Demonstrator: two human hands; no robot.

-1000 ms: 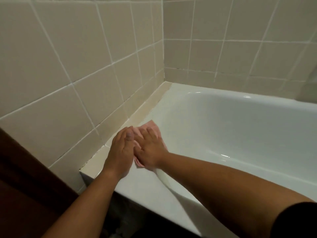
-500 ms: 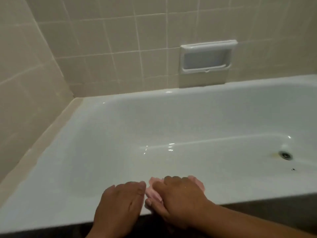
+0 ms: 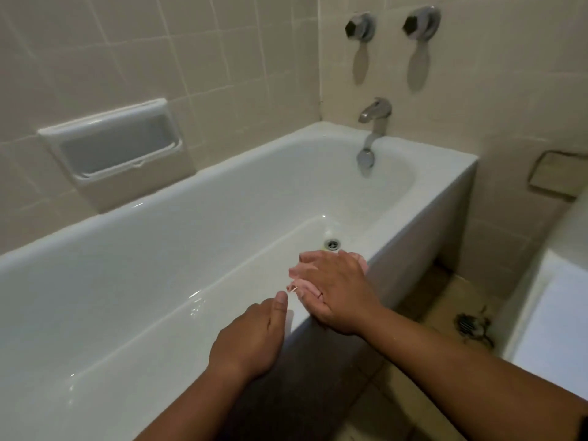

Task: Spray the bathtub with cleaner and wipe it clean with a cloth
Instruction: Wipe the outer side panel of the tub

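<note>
Pink cloth [image 3: 295, 275] is pressed flat on the near rim of the bathtub [image 3: 159, 249] under the right grip [image 3: 337, 288], fingers laid straight across it. The drain [image 3: 332, 244] is seen just beyond. The left grip [image 3: 251, 338] is rested on the same rim close behind, thumb out. Its fingers are hidden over the outer edge, so their curl cannot be told. Bare rim is seen running toward the spout [image 3: 375, 113].
</note>
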